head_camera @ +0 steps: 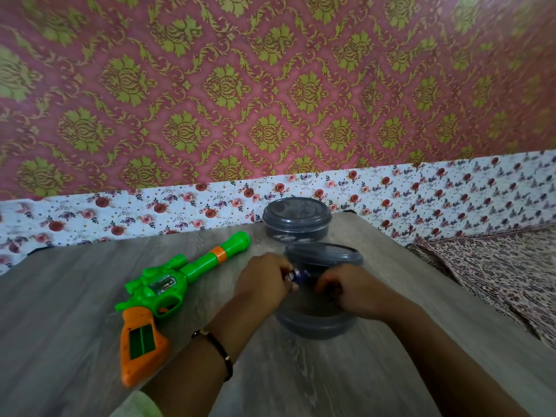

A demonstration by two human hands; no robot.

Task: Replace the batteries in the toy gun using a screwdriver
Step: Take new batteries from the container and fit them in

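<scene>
Left hand (pixel 261 281) comes first, fingers curled round a small purple-and-silver thing (pixel 296 275) that looks like batteries, though motion blur makes that hard to confirm. It holds them just over the near rim of the open grey container (pixel 319 322), the landmark for everything else. Right hand (pixel 352 291) is down on that same container, fingers curled at or inside the opening; whether they grip anything I cannot tell, as the fingertips are dark and blurred. Both forearms reach in from the near edge, and a thin dark bracelet (pixel 221 350) sits on the left wrist.

Now the toy gun (pixel 168 293): it lies flat on the table to the left of the open container, well clear of both hands. Its green barrel points away and toward the far side, with an orange ring partway along, while the orange grip lies nearest the camera, showing a green panel on its side.

Just behind the open container, a grey lid (pixel 323 254) leans tilted against its far rim. Farther back stands a second grey container (pixel 296 219) with its lid on.

All of this rests on a wood-grain table (pixel 75 326). Right of the container a patterned cloth (pixel 496 272) spreads beyond the table edge. Behind it runs a floral sheet (pixel 421 191), and above that a pink wall with green-gold damask print (pixel 270 85).
</scene>
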